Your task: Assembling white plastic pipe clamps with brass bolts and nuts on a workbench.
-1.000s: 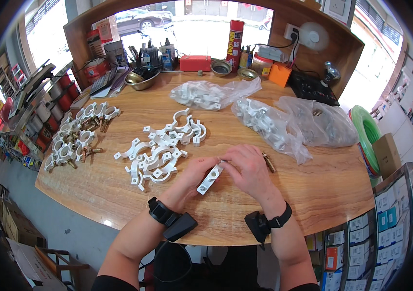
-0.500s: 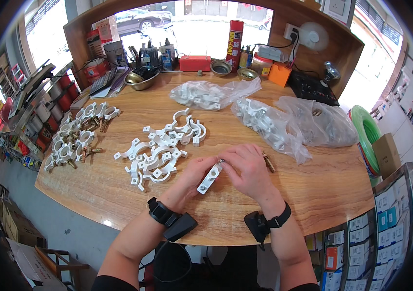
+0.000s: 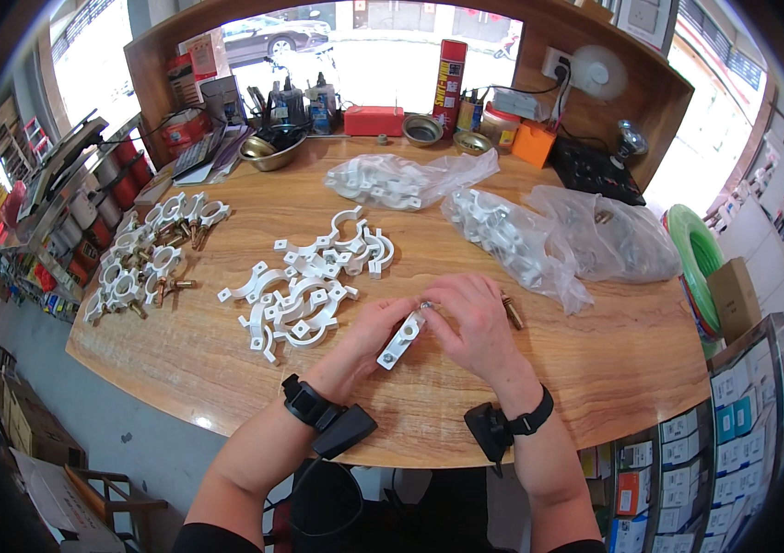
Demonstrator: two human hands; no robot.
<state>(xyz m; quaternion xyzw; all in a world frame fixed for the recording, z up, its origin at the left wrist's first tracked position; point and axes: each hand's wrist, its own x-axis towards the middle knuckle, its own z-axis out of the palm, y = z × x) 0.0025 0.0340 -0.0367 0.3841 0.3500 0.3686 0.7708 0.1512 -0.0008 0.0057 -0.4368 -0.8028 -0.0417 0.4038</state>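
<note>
A white pipe clamp is held tilted above the table, with a metal fastener at its near end and a round hole mid-strip. My left hand is closed around its left side, the fingers partly hidden behind it. At the clamp's far end my right hand pinches a small metal screw or nut; I cannot tell which. A brass-coloured bolt lies just beyond my right hand. Left of my hands is a pile of loose white clamp halves. Joined round clamps with bolts lie farther left.
Plastic bags of white clamp parts lie right of centre, beside another clear bag. Along the back stand a metal bowl, a red box, a spray can and an orange box. Green hose coils stand past the right edge.
The whole view has shifted very slightly. Both hands stay at the clamp, and my right fingertips have moved only a little around the small fastener.
</note>
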